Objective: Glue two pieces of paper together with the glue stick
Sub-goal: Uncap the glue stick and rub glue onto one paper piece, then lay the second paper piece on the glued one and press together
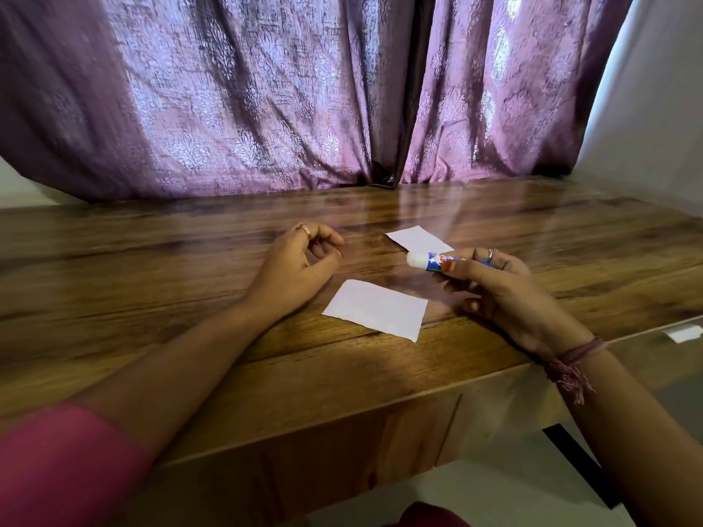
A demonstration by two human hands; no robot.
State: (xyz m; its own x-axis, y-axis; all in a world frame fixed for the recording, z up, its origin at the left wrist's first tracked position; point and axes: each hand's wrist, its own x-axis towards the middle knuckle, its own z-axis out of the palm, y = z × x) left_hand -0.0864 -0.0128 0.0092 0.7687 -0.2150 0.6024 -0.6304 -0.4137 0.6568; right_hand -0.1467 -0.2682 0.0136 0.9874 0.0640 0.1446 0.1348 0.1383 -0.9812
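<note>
At the near left corner of the view a pink sleeve (64, 462) covers the upper part of the left arm, whose forearm lies across the wooden bench (152, 260) from its near edge toward the middle. The left hand (300, 260) rests on the bench just left of centre; its grip is loose, the fingers hanging curled around nothing, a ring on one finger. Behind the bench's far edge a purple patterned curtain (266, 100) hangs across the whole back, parted by a dark gap near the middle.

Just right of the left wrist, in the middle of the bench toward its near edge, lies the nearer paper piece (376, 309): white, rectangular, flat, one end ragged. Nothing covers it. The second paper piece (418, 239) lies farther back and to the right, well apart from the first; its right end is hidden behind the glue stick (437, 261).

The glue stick is held above the bench, nearly level, its white end pointing left, its blue printed barrel running back into the right hand (506, 290). That hand's grip is closed around the barrel, thumb on the near side. A pink thread band (570, 365) is tied at the right wrist. Off the bench's right end a small white scrap (684, 332) lies on a lower grey surface.
</note>
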